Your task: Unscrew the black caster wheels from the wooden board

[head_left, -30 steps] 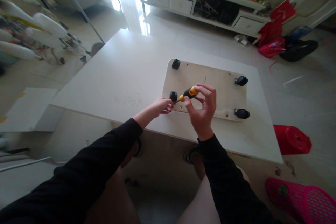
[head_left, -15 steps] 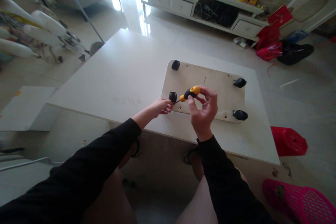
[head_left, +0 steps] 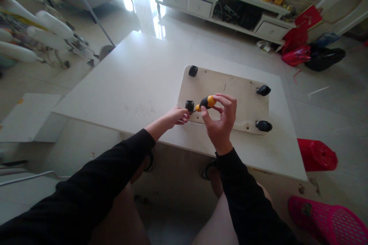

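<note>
Pale, flat rectangular board with rounded corners (head_left: 244, 103) lies on the large white tabletop (head_left: 129, 80), near its front edge, wheels up. Right hand (head_left: 220, 120) grips the yellow-and-black screwdriver with bulbous handle (head_left: 204, 103); shaft slants down toward the base of the near-left black caster wheel (head_left: 189, 105). Left hand (head_left: 177, 116) is at the shaft's lower end, beside that caster; whether its fingers pinch a screw or the shaft, cannot tell. Hands apart, close together.

Judgement: the handle leans well over; a steeper shaft, in line with the screw, should seat better. Press firmly while turning, in short twists. Left fingertips best steady the base, clear of a slipping tip.
</note>
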A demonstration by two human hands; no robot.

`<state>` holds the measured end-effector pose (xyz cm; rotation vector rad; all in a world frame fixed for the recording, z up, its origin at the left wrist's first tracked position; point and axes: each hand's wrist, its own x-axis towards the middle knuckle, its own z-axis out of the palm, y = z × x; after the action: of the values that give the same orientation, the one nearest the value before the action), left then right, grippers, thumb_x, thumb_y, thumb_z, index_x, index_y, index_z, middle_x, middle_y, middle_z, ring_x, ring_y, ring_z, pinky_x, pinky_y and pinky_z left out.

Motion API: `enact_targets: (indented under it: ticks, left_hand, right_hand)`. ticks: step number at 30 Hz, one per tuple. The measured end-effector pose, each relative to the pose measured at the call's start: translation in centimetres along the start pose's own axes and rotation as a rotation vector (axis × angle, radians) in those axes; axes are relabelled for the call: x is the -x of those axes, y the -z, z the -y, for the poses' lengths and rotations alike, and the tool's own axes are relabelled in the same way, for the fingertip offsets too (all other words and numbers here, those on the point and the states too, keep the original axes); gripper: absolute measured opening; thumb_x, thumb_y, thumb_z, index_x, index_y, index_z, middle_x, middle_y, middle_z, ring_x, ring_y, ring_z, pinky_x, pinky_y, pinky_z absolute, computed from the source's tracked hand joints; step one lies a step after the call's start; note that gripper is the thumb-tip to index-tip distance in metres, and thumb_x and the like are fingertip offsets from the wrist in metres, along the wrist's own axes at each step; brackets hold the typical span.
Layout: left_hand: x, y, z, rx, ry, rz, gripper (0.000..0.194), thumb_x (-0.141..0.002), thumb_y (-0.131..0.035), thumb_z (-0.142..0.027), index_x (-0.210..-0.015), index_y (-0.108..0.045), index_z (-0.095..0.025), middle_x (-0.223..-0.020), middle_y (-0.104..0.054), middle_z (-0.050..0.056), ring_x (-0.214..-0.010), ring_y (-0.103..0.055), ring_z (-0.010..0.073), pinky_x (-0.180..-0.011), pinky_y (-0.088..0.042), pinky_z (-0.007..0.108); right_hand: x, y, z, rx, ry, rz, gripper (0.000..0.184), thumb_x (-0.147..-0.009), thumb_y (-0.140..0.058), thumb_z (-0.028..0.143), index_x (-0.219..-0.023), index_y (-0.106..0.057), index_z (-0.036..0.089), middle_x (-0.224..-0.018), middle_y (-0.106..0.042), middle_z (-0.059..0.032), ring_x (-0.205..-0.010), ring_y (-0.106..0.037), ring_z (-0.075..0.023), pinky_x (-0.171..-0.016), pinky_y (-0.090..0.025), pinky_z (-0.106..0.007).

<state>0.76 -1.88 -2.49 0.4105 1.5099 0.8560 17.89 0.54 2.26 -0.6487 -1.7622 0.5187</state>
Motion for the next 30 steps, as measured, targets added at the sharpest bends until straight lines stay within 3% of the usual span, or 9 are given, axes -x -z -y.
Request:
enact_targets:
  ticks: [3,8,13,17,20,23,30]
  left_hand:
    - [-0.06,0.04,0.06,0.002,-0.006,0.003,0.011,-0.087,-0.067,-0.018,-0.077,-0.063,-0.015,-0.073,-0.062,0.001,-0.059,-0.057,0.0092,-0.059,-0.045,0.024]
    - [-0.14,0.09,0.19,-0.002,-0.014,0.005,0.012,-0.086,-0.067,-0.018,-0.076,-0.062,-0.016,-0.072,-0.063,0.002,-0.06,-0.056,0.0094,-0.059,-0.045,0.023]
    - [-0.24,0.18,0.3,0.006,-0.024,0.02,0.011,-0.085,-0.069,-0.019,-0.076,-0.063,-0.016,-0.071,-0.062,0.002,-0.059,-0.055,0.0093,-0.058,-0.044,0.023]
    - [-0.36,0.22,0.3,0.005,-0.021,0.019,0.011,-0.084,-0.069,-0.019,-0.076,-0.062,-0.017,-0.07,-0.062,0.003,-0.059,-0.055,0.0096,-0.059,-0.044,0.023]
    - [-0.32,0.22,0.24,-0.001,-0.018,0.008,0.012,-0.083,-0.071,-0.019,-0.075,-0.062,-0.017,-0.068,-0.061,0.003,-0.058,-0.054,0.0103,-0.06,-0.045,0.024]
    - [-0.23,0.22,0.19,-0.006,-0.018,-0.004,0.012,-0.082,-0.072,-0.02,-0.075,-0.063,-0.018,-0.067,-0.06,0.002,-0.059,-0.055,0.0109,-0.061,-0.045,0.025]
    - [-0.19,0.28,0.15,-0.007,-0.021,-0.004,0.012,-0.08,-0.074,-0.023,-0.076,-0.064,-0.017,-0.067,-0.062,0.003,-0.06,-0.056,0.0115,-0.062,-0.047,0.025]
  right_hand:
    - [0.01,-0.03,-0.12,0.021,-0.017,-0.007,0.039,-0.091,-0.076,0.023,-0.126,-0.063,0.033,-0.118,-0.06,-0.0031,-0.111,-0.067,-0.019,-0.078,-0.07,-0.033]
    - [0.08,-0.06,0.0,-0.017,0.03,0.06,0.045,-0.094,-0.063,0.015,-0.135,-0.056,0.031,-0.127,-0.065,-0.0057,-0.122,-0.069,-0.0213,-0.091,-0.071,-0.04]
    - [0.08,-0.08,0.26,0.057,0.043,0.037,0.048,-0.09,-0.078,0.021,-0.132,-0.061,0.033,-0.118,-0.061,-0.0034,-0.108,-0.068,-0.0181,-0.073,-0.071,-0.03]
    - [0.14,-0.03,0.25,0.048,0.06,0.049,0.047,-0.093,-0.065,0.014,-0.136,-0.057,0.032,-0.123,-0.064,-0.0055,-0.113,-0.07,-0.0193,-0.079,-0.072,-0.033]
    - [0.11,0.0,0.28,0.106,0.072,0.049,0.043,-0.092,-0.07,0.021,-0.132,-0.059,0.032,-0.124,-0.062,-0.0063,-0.114,-0.069,-0.0217,-0.075,-0.072,-0.035]
    - [0.21,-0.13,0.13,0.127,0.052,0.009,0.04,-0.092,-0.076,0.026,-0.129,-0.063,0.034,-0.116,-0.061,-0.0036,-0.105,-0.068,-0.0184,-0.069,-0.071,-0.03]
    - [0.5,-0.34,-0.26,0.027,0.021,0.062,0.046,-0.099,-0.063,0.023,-0.142,-0.054,0.035,-0.135,-0.063,-0.008,-0.127,-0.067,-0.0244,-0.088,-0.072,-0.041]
